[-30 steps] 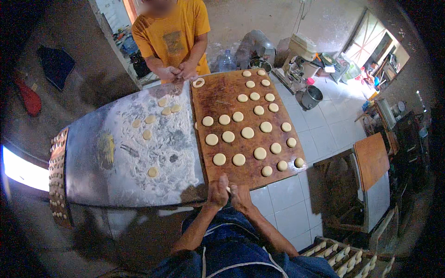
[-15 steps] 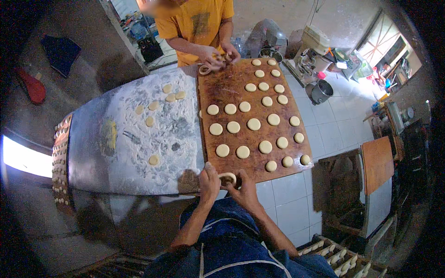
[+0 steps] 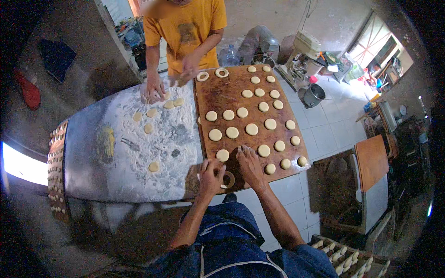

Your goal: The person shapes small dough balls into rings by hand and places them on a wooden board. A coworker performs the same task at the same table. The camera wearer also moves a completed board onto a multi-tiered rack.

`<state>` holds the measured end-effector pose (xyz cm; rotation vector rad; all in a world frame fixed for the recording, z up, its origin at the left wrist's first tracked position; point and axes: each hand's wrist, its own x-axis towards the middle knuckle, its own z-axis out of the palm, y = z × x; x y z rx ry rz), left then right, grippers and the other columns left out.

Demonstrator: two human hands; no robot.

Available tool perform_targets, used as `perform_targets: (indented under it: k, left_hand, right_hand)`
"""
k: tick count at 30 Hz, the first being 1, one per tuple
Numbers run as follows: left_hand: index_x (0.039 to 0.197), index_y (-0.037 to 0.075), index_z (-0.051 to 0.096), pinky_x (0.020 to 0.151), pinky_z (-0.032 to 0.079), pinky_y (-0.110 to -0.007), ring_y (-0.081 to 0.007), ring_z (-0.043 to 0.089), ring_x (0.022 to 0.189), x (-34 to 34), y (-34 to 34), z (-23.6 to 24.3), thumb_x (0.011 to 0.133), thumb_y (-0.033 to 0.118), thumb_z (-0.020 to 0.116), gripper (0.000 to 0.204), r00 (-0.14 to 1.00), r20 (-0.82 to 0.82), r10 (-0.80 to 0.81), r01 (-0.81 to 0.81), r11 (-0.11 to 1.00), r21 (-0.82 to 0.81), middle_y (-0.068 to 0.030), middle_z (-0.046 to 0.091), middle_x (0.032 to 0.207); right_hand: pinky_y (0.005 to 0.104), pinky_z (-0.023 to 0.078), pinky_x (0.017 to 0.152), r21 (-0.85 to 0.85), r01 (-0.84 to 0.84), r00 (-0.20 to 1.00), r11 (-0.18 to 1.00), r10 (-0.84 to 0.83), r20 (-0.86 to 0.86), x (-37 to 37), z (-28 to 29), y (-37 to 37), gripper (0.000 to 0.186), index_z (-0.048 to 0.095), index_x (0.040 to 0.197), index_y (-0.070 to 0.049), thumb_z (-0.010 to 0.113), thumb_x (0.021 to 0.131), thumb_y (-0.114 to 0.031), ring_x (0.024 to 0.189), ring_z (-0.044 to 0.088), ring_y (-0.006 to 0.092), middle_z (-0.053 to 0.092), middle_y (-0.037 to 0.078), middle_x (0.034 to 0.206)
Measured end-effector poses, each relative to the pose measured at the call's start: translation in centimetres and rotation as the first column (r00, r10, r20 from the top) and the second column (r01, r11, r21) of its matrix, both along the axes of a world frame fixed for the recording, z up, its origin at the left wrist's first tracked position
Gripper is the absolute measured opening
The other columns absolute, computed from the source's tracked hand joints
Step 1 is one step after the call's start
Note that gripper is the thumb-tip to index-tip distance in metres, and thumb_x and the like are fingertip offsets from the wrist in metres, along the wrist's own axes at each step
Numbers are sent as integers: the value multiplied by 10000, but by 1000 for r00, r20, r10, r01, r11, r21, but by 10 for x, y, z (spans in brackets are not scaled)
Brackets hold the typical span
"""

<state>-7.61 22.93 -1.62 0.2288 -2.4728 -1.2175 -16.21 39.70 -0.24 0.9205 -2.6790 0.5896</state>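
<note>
Near the front edge of a brown wooden board [image 3: 287, 134], a dough ring [image 3: 227, 180] lies between my two hands. My left hand [image 3: 212, 178] is at the ring's left, fingers bent together; whether anything is in them is hidden. My right hand [image 3: 251, 166] reaches past the ring, fingers pressed down where a flat dough round lay; that round is hidden under them. Just left of those fingertips is another dough round [image 3: 222, 155]. Several more rounds are spread in rows over the board. At the far-left corner lie two dough rings, one a pale ring [image 3: 222, 72].
A floured metal table [image 3: 88, 148] adjoins the board on the left, with several loose dough rounds. Across it a person in a yellow shirt [image 3: 185, 37] reaches over the flour. A mixer [image 3: 303, 51] and a bucket [image 3: 315, 95] stand on the tiled floor at far right.
The dough ring has been laid on the board and let go. My right hand has moved forward onto a dough round. The other person's hands left a ring at the far corner and moved left.
</note>
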Motion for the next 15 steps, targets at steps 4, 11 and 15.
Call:
perform_targets:
  k: [4, 11, 15]
  left_hand:
    - [1105, -59, 630, 935, 445, -497, -396, 531, 1096, -54, -5, 1, 868, 80, 619, 275, 990, 51, -130, 139, 908, -395, -239, 575, 1079]
    - [986, -11, 526, 800, 486, -515, -429, 589, 932, -62, -40, 5, 850, 110, 649, 220, 914, 173, -367, 376, 926, -22, -241, 590, 978]
    - [1052, 28, 512, 740, 530, -455, -397, 649, 919, -1, -98, 19, 876, 130, 694, 273, 989, 148, 14, -48, 972, 230, -213, 618, 963]
  right_hand:
    - [479, 498, 834, 134, 61, 916, 989, -109, 387, -16, 24, -8, 332, 617, 1161, 4, 627, 880, -172, 1035, 607, 414, 644, 255, 1070]
    - [420, 549, 805, -120, 75, 731, 990, 28, 682, 3, 65, -19, 250, 705, 1019, -20, 711, 855, -208, 880, 685, 364, 719, 166, 977]
    - [407, 549, 834, -137, -17, 770, 990, 100, 630, 18, 77, -76, 222, 709, 1022, -38, 715, 819, -128, 911, 685, 340, 716, 143, 1005]
